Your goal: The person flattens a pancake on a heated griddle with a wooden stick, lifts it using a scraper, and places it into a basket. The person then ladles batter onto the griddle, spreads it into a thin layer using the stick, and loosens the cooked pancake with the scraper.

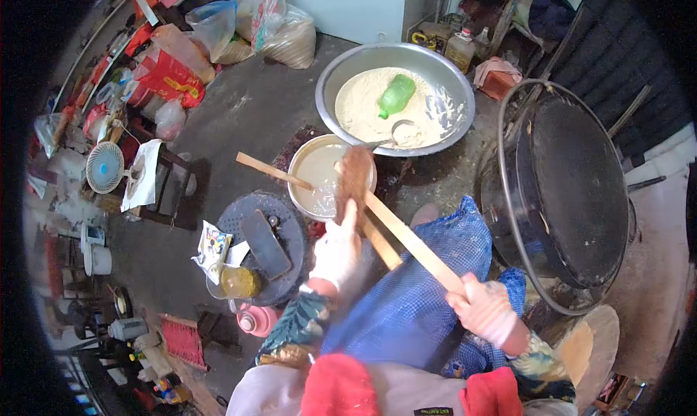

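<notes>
My left hand [338, 253], in a pale glove, is closed around the lower end of a brown elongated object [353, 176]; motion blur hides its exact kind. Gripped in my right hand [485, 311], also gloved, is a flat wooden stick [414, 242] slanting up to the brown object's side. I cannot tell whether the two touch. A second wooden piece [380, 243] lies below the stick. Just beyond my left hand stands a white bucket [292, 187] of pale liquid batter, with a wooden paddle [272, 170] leaning out over its rim.
A large metal basin [468, 118] holds pale flour, a green plastic bottle [397, 95] and a ladle [401, 129]. At right stands a round black griddle [581, 191]. A round stool [290, 231] at left carries a phone [266, 243] and a jug of yellow liquid [239, 282].
</notes>
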A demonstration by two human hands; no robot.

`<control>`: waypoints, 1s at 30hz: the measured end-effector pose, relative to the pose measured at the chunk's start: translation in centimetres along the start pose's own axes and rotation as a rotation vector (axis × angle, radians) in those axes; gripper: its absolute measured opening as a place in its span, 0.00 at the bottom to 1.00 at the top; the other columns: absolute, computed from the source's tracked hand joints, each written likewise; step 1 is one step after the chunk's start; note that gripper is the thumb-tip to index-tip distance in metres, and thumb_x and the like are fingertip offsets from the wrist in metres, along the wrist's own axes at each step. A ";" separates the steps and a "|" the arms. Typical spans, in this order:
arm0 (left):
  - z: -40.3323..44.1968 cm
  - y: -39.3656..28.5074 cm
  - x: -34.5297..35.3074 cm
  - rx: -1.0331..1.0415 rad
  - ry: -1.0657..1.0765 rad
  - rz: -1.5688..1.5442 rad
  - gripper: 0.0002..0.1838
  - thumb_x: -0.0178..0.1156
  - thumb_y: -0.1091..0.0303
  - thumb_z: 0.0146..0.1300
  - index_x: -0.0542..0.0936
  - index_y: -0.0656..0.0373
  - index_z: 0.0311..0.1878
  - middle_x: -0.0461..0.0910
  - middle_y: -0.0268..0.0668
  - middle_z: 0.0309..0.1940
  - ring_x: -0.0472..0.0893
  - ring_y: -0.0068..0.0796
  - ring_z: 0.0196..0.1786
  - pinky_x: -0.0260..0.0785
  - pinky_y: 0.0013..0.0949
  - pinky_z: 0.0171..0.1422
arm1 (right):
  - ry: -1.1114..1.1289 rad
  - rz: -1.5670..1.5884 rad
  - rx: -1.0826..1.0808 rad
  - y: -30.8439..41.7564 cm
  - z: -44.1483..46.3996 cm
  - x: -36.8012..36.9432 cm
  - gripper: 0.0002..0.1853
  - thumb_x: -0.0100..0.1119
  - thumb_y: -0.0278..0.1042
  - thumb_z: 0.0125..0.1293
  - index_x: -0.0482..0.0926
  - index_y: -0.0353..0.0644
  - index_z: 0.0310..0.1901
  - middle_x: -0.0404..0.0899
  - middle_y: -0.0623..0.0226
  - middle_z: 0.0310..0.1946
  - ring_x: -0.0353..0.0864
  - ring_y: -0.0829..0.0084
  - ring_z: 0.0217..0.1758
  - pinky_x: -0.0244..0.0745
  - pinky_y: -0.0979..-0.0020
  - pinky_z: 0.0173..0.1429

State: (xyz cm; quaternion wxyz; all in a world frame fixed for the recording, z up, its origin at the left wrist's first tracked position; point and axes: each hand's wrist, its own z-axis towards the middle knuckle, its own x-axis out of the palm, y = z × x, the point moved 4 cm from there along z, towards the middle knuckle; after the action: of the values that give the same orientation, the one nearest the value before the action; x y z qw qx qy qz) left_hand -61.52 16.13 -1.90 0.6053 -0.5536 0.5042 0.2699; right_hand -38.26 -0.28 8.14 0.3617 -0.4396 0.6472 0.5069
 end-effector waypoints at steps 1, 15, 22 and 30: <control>1.4 0.9 -0.6 -0.042 -0.014 -0.002 0.41 0.56 0.69 0.59 0.51 0.47 0.75 0.74 0.63 0.43 0.79 0.62 0.42 0.74 0.54 0.46 | 0.035 0.047 0.032 -0.4 -1.1 -0.3 0.18 0.59 0.48 0.63 0.72 0.39 0.36 0.78 0.56 0.18 0.80 0.53 0.23 0.74 0.50 0.34; -8.8 -4.9 -2.5 0.323 -0.060 0.000 0.38 0.60 0.68 0.64 0.55 0.59 0.74 0.72 0.60 0.50 0.77 0.62 0.47 0.73 0.50 0.50 | -0.271 0.093 0.141 1.6 6.5 0.9 0.18 0.52 0.50 0.67 0.78 0.42 0.38 0.81 0.59 0.29 0.84 0.58 0.33 0.78 0.57 0.36; 3.9 4.5 -2.6 0.120 -0.383 -0.521 0.42 0.57 0.72 0.64 0.45 0.61 0.76 0.56 0.58 0.72 0.62 0.50 0.72 0.53 0.40 0.74 | -0.433 0.667 0.586 -11.5 -2.9 3.1 0.14 0.64 0.45 0.61 0.75 0.42 0.35 0.77 0.67 0.21 0.80 0.72 0.24 0.75 0.67 0.28; 11.4 9.2 5.6 -0.290 -0.290 -0.363 0.46 0.59 0.70 0.58 0.44 0.57 0.77 0.71 0.67 0.53 0.74 0.61 0.54 0.63 0.51 0.64 | -0.968 1.422 0.899 -17.3 -14.6 7.2 0.13 0.55 0.45 0.69 0.69 0.46 0.34 0.67 0.73 0.15 0.69 0.77 0.12 0.65 0.74 0.14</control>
State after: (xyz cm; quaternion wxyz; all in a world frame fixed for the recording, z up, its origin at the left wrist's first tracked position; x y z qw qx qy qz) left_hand -64.17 27.81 -12.02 0.6241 -0.6715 0.2609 0.3025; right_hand -24.96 -17.65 -1.06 0.3323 0.4897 0.6761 0.4388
